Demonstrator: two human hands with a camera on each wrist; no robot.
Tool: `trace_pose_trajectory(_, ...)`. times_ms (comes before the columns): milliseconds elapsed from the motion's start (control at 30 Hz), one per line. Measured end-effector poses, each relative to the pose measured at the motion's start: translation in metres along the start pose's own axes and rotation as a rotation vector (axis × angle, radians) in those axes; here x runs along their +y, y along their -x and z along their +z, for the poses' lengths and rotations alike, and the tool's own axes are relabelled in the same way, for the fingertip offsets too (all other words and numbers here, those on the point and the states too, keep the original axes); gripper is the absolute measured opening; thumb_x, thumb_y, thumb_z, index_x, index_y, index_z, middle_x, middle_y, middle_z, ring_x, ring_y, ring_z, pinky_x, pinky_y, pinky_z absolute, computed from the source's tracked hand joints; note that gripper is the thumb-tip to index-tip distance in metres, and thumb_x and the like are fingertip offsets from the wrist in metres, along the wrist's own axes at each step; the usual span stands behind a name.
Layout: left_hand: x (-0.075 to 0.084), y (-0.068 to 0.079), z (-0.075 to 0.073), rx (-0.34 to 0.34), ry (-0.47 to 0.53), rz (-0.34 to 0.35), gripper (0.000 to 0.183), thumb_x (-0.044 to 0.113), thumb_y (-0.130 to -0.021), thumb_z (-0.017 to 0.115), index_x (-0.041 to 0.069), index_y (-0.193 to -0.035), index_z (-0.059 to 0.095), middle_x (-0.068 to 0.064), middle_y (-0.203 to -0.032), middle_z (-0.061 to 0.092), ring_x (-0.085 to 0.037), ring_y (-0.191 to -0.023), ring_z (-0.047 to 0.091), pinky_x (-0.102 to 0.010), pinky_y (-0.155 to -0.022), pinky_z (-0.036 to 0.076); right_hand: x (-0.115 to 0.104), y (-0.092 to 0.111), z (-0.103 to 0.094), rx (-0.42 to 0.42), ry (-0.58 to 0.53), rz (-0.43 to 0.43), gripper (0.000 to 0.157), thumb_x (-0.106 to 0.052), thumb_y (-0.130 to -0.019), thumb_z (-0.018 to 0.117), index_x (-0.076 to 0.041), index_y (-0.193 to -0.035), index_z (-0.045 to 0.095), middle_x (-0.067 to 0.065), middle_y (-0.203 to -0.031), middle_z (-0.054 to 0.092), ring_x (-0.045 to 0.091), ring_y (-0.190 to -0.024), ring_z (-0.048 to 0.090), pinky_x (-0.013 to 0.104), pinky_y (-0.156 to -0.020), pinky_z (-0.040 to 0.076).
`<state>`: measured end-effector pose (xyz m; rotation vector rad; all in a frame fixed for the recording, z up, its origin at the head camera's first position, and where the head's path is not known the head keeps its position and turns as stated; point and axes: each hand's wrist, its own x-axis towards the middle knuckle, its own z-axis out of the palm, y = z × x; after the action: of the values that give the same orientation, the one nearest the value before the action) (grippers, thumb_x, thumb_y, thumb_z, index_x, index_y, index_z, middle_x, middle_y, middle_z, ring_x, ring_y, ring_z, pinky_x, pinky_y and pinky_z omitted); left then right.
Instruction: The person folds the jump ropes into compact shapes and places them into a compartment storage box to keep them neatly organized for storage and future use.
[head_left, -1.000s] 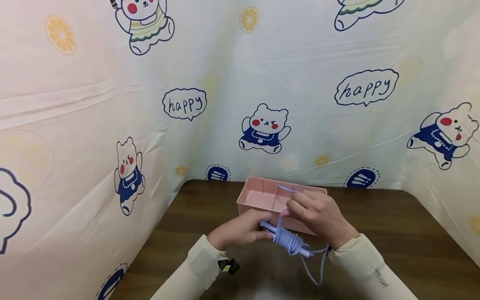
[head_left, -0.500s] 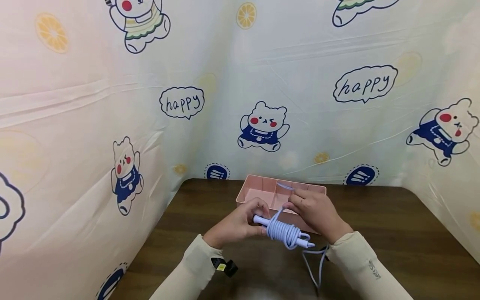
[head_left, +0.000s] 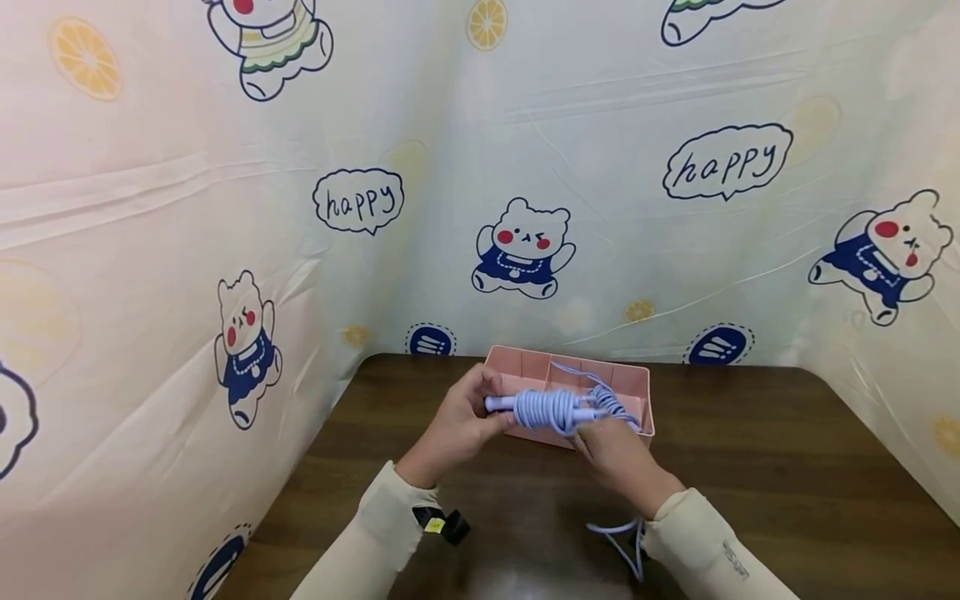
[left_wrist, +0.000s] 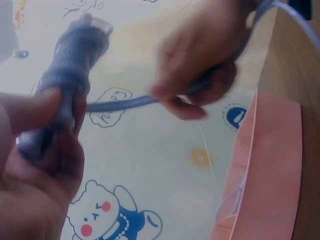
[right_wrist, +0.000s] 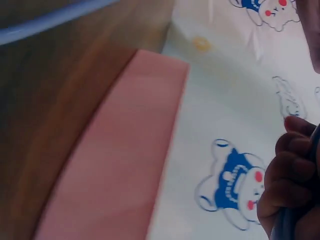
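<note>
A lavender jump rope is wound in several tight turns round its own handles. My left hand pinches one end of the handles between thumb and fingers, holding the bundle almost level in front of the box. My right hand is lower and to the right, partly behind the bundle. In the left wrist view, a taut stretch of cord runs from the bundle to my right hand, whose fingers curl round it. Only the curled fingers of my right hand show at the edge of the right wrist view.
Behind the hands, a pink divided box stands on the dark wooden table. A coiled lavender cord lies in its right part. A loose loop of cord hangs by my right wrist. A printed curtain surrounds the table.
The wound bundle has risen and turned from slanting to nearly level in my left hand. My right hand has swung from above the bundle to below it, uncovering the coiled cord in the box.
</note>
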<state>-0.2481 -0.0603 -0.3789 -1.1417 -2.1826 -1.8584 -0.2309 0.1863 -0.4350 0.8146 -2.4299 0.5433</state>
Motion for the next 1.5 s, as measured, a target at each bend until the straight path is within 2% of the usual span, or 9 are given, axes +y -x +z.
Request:
trace_pose_trajectory(133, -0.009, -0.002, 0.001, 0.101, -0.075, -0.008, 0.037, -0.012, -0.083, 0.07, 0.007, -0.102, 0.045, -0.011, -0.098, 0.058, -0.024, -0.079, 0.057, -0.03, -0.065, 0.055, -0.009, 0.006, 0.012, -0.109, -0.065, 0.115, 0.018, -0.03, -0.1, 0.056, -0.014, -0.107, 0.06, -0.01, -0.077, 0.049, 0.004, -0.067, 0.049, 0.026, -0.062, 0.047)
trace_pose_trajectory(233, -0.016, -0.001, 0.003, 0.136, -0.167, 0.009, 0.037, -0.011, -0.083, 0.071, 0.008, -0.104, 0.048, -0.007, -0.1, 0.063, -0.021, -0.081, 0.058, -0.029, -0.067, 0.056, -0.02, 0.01, 0.019, -0.11, -0.102, 0.059, 0.025, -0.028, -0.099, 0.059, -0.011, -0.117, 0.057, -0.008, -0.088, 0.057, 0.003, -0.071, 0.052, 0.027, -0.064, 0.05)
trace_pose_trajectory(367, -0.021, -0.002, 0.003, 0.149, -0.302, 0.066, 0.037, -0.01, -0.082, 0.072, 0.006, -0.111, 0.055, -0.004, -0.106, 0.066, -0.016, -0.087, 0.062, -0.028, -0.073, 0.056, -0.033, 0.016, 0.023, -0.1, -0.151, 0.015, 0.017, -0.022, -0.095, 0.065, -0.009, -0.105, 0.06, -0.007, -0.087, 0.062, 0.001, -0.067, 0.054, 0.025, -0.058, 0.05)
trace_pose_trajectory(600, -0.03, -0.009, -0.005, 0.217, -0.483, 0.163, 0.035, -0.007, -0.084, 0.072, 0.002, -0.117, 0.064, -0.008, -0.113, 0.067, -0.015, -0.094, 0.065, -0.029, -0.077, 0.055, -0.048, 0.024, 0.021, -0.085, -0.227, 0.003, 0.017, -0.018, -0.096, 0.065, -0.007, -0.108, 0.06, -0.002, -0.094, 0.066, 0.004, -0.076, 0.059, 0.025, -0.064, 0.053)
trace_pose_trajectory(767, -0.04, -0.011, -0.01, 0.281, -0.62, 0.153, 0.036, -0.005, -0.083, 0.074, 0.0, -0.118, 0.066, -0.011, -0.111, 0.067, -0.017, -0.092, 0.065, -0.034, -0.079, 0.055, -0.055, 0.026, 0.015, 0.071, -0.132, -0.16, 0.022, -0.022, -0.098, 0.062, -0.004, -0.11, 0.062, 0.0, -0.093, 0.068, 0.004, -0.072, 0.061, 0.021, -0.061, 0.053)
trace_pose_trajectory(933, -0.044, -0.009, -0.009, 0.191, -0.69, 0.116, 0.035, -0.003, -0.085, 0.072, 0.003, -0.118, 0.067, -0.009, -0.112, 0.066, -0.017, -0.097, 0.064, -0.031, -0.082, 0.053, -0.054, 0.015, 0.0, 0.289, 0.052, -0.375, 0.028, -0.026, -0.104, 0.048, -0.003, -0.1, 0.063, -0.005, -0.074, 0.056, 0.001, -0.051, 0.046, 0.013, -0.045, 0.04)
trace_pose_trajectory(1067, -0.041, -0.006, -0.006, 0.089, -0.69, 0.106, 0.038, -0.002, -0.085, 0.072, 0.006, -0.121, 0.067, -0.006, -0.118, 0.066, -0.016, -0.101, 0.063, -0.031, -0.085, 0.052, -0.05, 0.003, -0.019, 0.386, 0.17, -0.446, 0.031, -0.024, -0.105, 0.044, -0.003, -0.094, 0.063, -0.004, -0.072, 0.053, 0.006, -0.048, 0.042, 0.017, -0.039, 0.036)
trace_pose_trajectory(1300, -0.038, -0.007, 0.0, -0.147, -0.737, 0.125, 0.035, 0.007, -0.089, 0.071, 0.011, -0.123, 0.067, 0.001, -0.117, 0.067, -0.009, -0.1, 0.059, -0.029, -0.092, 0.049, -0.037, -0.015, -0.05, 0.348, 0.31, -0.525, 0.028, -0.014, -0.104, 0.039, -0.004, -0.096, 0.064, 0.001, -0.072, 0.05, 0.012, -0.05, 0.04, 0.025, -0.039, 0.037)
trace_pose_trajectory(1500, -0.036, -0.004, 0.003, -0.29, -0.602, 0.086, 0.036, 0.009, -0.09, 0.07, 0.015, -0.125, 0.067, 0.008, -0.119, 0.065, -0.006, -0.102, 0.058, -0.029, -0.094, 0.047, -0.025, -0.028, -0.064, 0.235, 0.324, -0.511, 0.029, -0.027, -0.106, 0.042, -0.008, -0.098, 0.063, -0.002, -0.073, 0.052, 0.01, -0.054, 0.043, 0.023, -0.044, 0.043)
